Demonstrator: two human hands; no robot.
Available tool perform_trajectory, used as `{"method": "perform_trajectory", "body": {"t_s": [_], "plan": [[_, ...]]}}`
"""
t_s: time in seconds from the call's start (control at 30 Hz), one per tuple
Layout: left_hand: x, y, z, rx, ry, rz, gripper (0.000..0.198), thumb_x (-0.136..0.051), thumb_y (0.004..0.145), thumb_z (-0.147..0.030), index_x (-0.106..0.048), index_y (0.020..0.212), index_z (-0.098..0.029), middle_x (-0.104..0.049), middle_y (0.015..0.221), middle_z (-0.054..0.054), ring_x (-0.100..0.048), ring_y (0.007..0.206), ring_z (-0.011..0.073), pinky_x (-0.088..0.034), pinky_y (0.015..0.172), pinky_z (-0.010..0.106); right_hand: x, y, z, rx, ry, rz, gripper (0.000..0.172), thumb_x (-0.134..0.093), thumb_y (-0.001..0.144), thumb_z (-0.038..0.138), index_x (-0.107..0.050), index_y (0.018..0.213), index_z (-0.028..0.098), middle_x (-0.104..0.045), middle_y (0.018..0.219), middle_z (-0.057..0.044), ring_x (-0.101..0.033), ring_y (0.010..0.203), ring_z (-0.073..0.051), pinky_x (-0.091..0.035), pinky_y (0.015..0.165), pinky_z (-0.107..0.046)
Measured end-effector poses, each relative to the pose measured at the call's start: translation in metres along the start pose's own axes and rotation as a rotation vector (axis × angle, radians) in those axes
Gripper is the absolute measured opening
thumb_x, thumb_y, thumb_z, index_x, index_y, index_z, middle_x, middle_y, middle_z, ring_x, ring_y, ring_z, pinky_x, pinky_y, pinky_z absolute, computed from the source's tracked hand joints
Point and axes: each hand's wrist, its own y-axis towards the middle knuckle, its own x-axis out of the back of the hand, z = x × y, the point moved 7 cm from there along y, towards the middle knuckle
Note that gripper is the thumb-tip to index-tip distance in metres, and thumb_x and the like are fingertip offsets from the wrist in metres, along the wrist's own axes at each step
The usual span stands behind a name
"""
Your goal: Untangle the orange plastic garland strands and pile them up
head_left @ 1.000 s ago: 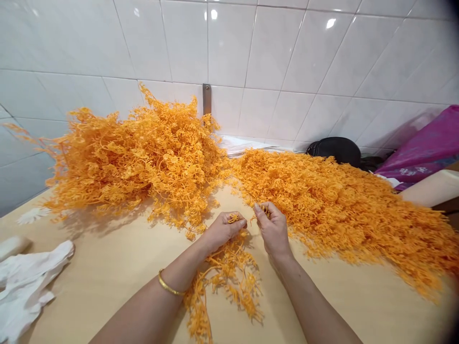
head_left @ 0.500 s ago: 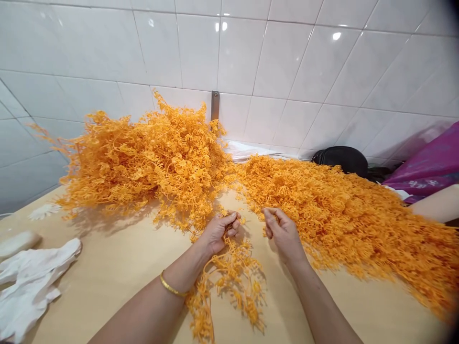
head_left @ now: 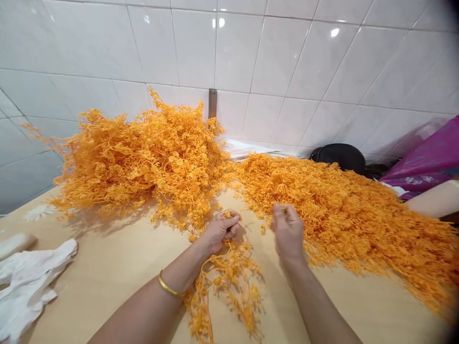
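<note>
My left hand (head_left: 225, 228) is closed around the stem of an orange plastic-looking sprig (head_left: 233, 272); its branching ends hang toward the near edge of the table, and a gold bangle circles the wrist. To the right, apart from the sprig, my right hand (head_left: 288, 234) has curled fingers, slightly blurred, at the edge of a heap of loose orange pieces (head_left: 351, 210). Whatever it may hold is hidden. A small orange piece (head_left: 263, 229) shows between the hands. Beyond my left hand rises a bushy pile of orange sprigs (head_left: 150, 162).
White gloves (head_left: 34, 282) and a pale rounded object (head_left: 14, 244) lie at the left of the table (head_left: 107, 267). A black case (head_left: 339, 157) and purple cloth (head_left: 423, 160) are at the back right. A tiled wall (head_left: 236, 52) stands behind.
My right hand has moved slightly right and away from my left hand. A small orange piece now shows beside it. My left hand keeps its grip on the sprig.
</note>
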Motion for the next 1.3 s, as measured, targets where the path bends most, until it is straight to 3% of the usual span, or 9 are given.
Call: {"method": "perform_trajectory", "body": {"t_s": [0.13,0.3,0.37,0.53,0.63,0.8,1.0,1.13,1.3], "plan": [[-0.001,0.001,0.001,0.018,0.033,0.033,0.014,-0.056,0.069,-0.027,-0.049,0.072,-0.015,-0.041,0.04,-0.008,-0.022,0.03,0.0019,-0.026,0.038,0.018,0.04,0.01,0.013,0.151,-0.29,-0.291,0.02,-0.043,0.078,0.036,-0.047,0.087,0.019,-0.046,0.069,-0.002,-0.045,0.063,-0.015,-0.036,0.056,-0.028],[-0.01,-0.001,0.004,0.05,0.17,0.084,0.018,-0.057,0.068,-0.029,-0.055,0.071,-0.011,-0.049,0.044,-0.003,-0.028,0.03,0.002,-0.022,0.036,0.019,0.026,0.003,0.036,0.457,-0.746,-0.319,0.039,-0.049,0.072,0.028,-0.047,0.11,0.016,-0.042,0.111,-0.015,-0.035,0.105,-0.029,-0.028,0.085,-0.046],[-0.012,-0.002,0.005,0.061,0.227,0.085,0.019,-0.057,0.067,-0.029,-0.056,0.07,-0.011,-0.05,0.044,-0.002,-0.028,0.029,0.0021,-0.02,0.035,0.019,0.012,-0.002,0.041,0.525,-0.737,-0.221,0.036,-0.047,0.075,0.027,-0.048,0.11,0.019,-0.044,0.112,-0.013,-0.036,0.105,-0.028,-0.026,0.088,-0.046],[-0.012,0.0,0.008,0.046,0.358,0.07,0.014,-0.054,0.064,-0.023,-0.054,0.054,-0.012,-0.048,0.04,-0.002,-0.03,0.029,0.003,-0.019,0.033,0.019,-0.041,-0.024,0.043,0.52,-0.449,0.417,0.032,-0.048,0.076,0.025,-0.051,0.108,0.025,-0.053,0.102,-0.006,-0.044,0.097,-0.021,-0.036,0.082,-0.037],[-0.01,0.002,0.01,0.041,0.408,0.053,0.014,-0.051,0.06,-0.017,-0.051,0.047,-0.013,-0.046,0.037,-0.002,-0.031,0.028,0.0037,-0.02,0.032,0.019,-0.056,-0.034,0.041,0.471,-0.35,0.551,0.019,-0.045,0.078,0.02,-0.059,0.091,0.023,-0.055,0.091,-0.006,-0.047,0.088,-0.019,-0.037,0.077,-0.033],[-0.016,-0.001,0.008,0.047,0.433,0.121,0.018,-0.054,0.064,-0.025,-0.052,0.051,-0.013,-0.047,0.038,-0.002,-0.03,0.029,0.0032,-0.019,0.033,0.019,-0.047,-0.026,0.033,0.428,-0.378,0.37,0.016,-0.039,0.081,0.021,-0.051,0.07,0.019,-0.05,0.071,-0.003,-0.046,0.068,-0.015,-0.036,0.063,-0.028],[-0.014,-0.005,0.008,0.077,0.353,0.15,0.022,-0.058,0.066,-0.034,-0.056,0.064,-0.012,-0.044,0.04,-0.004,-0.026,0.032,0.0025,-0.016,0.036,0.018,0.03,0.005,0.023,0.227,-0.439,-0.272,0.017,-0.039,0.081,0.031,-0.049,0.085,0.018,-0.051,0.067,-0.002,-0.047,0.06,-0.015,-0.035,0.056,-0.027],[-0.004,0.0,0.001,0.005,0.159,0.046,0.022,-0.058,0.068,-0.034,-0.056,0.07,-0.012,-0.048,0.048,-0.003,-0.03,0.035,0.0021,-0.023,0.038,0.017,0.035,0.01,0.031,0.345,-0.577,-0.255,0.028,-0.042,0.078,0.03,-0.051,0.102,0.017,-0.051,0.086,-0.008,-0.048,0.076,-0.02,-0.038,0.066,-0.032],[0.009,0.003,-0.009,-0.057,-0.227,-0.076,0.014,-0.055,0.071,-0.025,-0.055,0.079,-0.014,-0.051,0.059,-0.002,-0.043,0.044,0.0043,-0.041,0.054,0.022,0.011,0.001,0.038,0.387,-0.464,-0.042,0.021,-0.043,0.079,0.032,-0.056,0.069,0.019,-0.05,0.072,-0.005,-0.047,0.067,-0.016,-0.038,0.061,-0.029]]}}
